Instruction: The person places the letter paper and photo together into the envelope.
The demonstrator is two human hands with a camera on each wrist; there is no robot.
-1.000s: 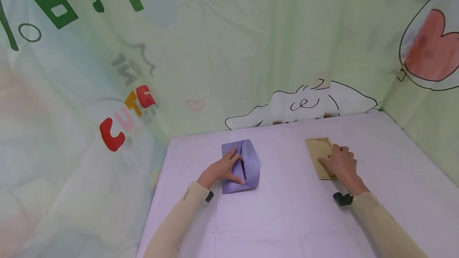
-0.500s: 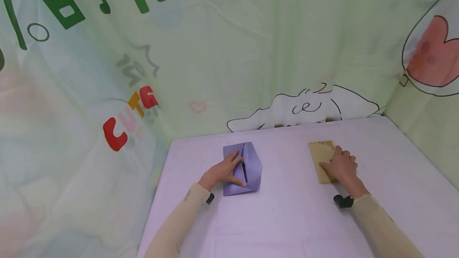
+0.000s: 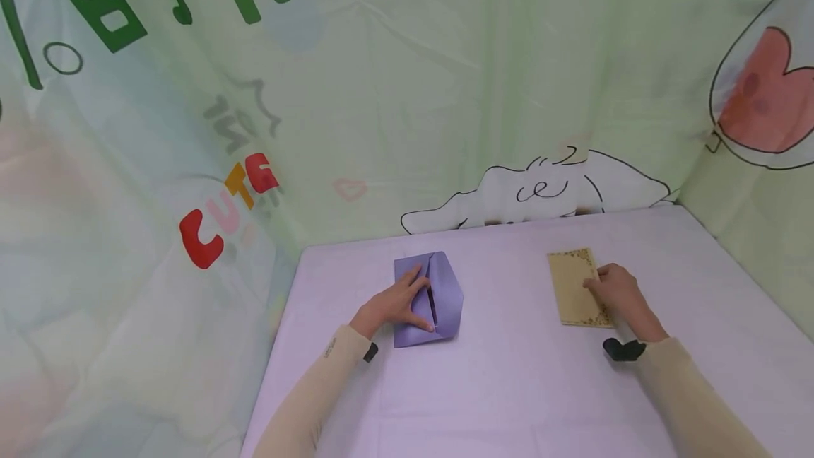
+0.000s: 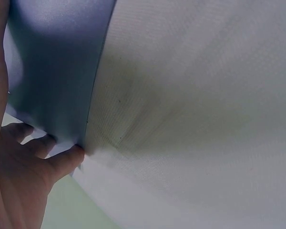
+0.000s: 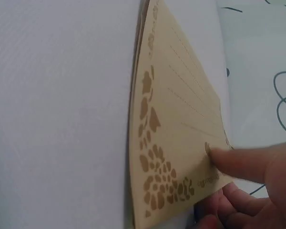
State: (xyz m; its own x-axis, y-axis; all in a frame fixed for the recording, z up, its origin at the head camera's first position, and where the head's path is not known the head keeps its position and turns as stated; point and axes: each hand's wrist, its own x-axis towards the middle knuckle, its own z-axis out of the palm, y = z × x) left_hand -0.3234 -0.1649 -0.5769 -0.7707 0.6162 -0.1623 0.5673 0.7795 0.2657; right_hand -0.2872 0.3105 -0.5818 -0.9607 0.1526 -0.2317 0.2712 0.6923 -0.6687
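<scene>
On the left side of the table lies a purple envelope (image 3: 450, 295), a dark slit showing along its opening. My left hand (image 3: 397, 300) rests on it with thumb and fingers spread, the tips near the two ends of that slit. In the left wrist view, fingertips touch the edge of the envelope (image 4: 62, 62). Farther right, my right hand (image 3: 623, 295) pinches the right edge of tan letter paper (image 3: 569, 288), thumb on top and the other fingers underneath. Ruled lines and a brown floral border show on the letter paper (image 5: 176, 129) in the right wrist view, with more than one layer at its edge.
A pale lilac cloth covers the table (image 3: 496, 387). Behind it and to the left hangs a printed curtain (image 3: 394, 104) that meets the table's back edge. Black wrist cameras sit at both cuffs, including the right camera (image 3: 623, 350).
My right hand has gone from lying over the letter paper's right part to pinching its right edge, shifting right and uncovering more of the sheet. My left hand stays on the envelope.
</scene>
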